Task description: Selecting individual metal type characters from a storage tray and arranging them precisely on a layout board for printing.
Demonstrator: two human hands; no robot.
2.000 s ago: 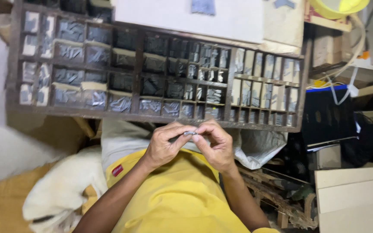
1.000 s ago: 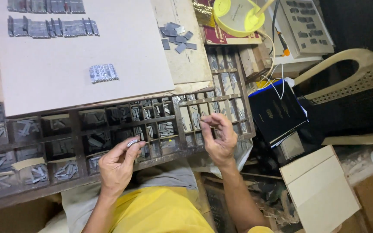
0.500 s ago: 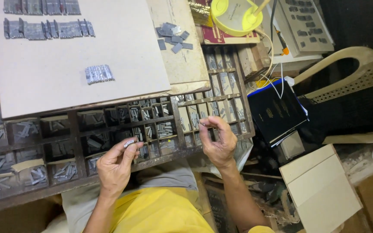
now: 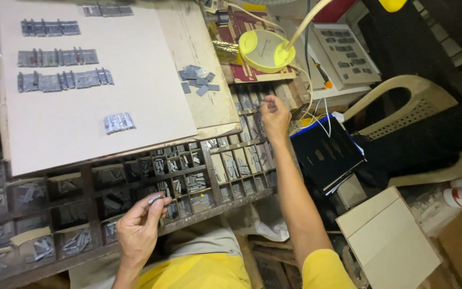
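— Left hand [image 4: 137, 230]?
— Pinching a few metal type pieces [image 4: 154, 199] between fingertips, over the near edge of the wooden type case [image 4: 89, 184]; right hand [image 4: 275, 118] is curled narrow over the case's far right compartments, below the yellow lamp base [image 4: 266, 50]; whether it holds anything I cannot tell.

Warm, fairly even light falls from above, brightest on the pale board [image 4: 92, 91], which shows no harsh glare. The compartments of the wooden type tray [image 4: 86, 208] lie in dim shadow, and the upper right corner sinks to near black. The right hand [image 4: 275, 115] is slightly soft. Straight lines bend slightly near the edges.
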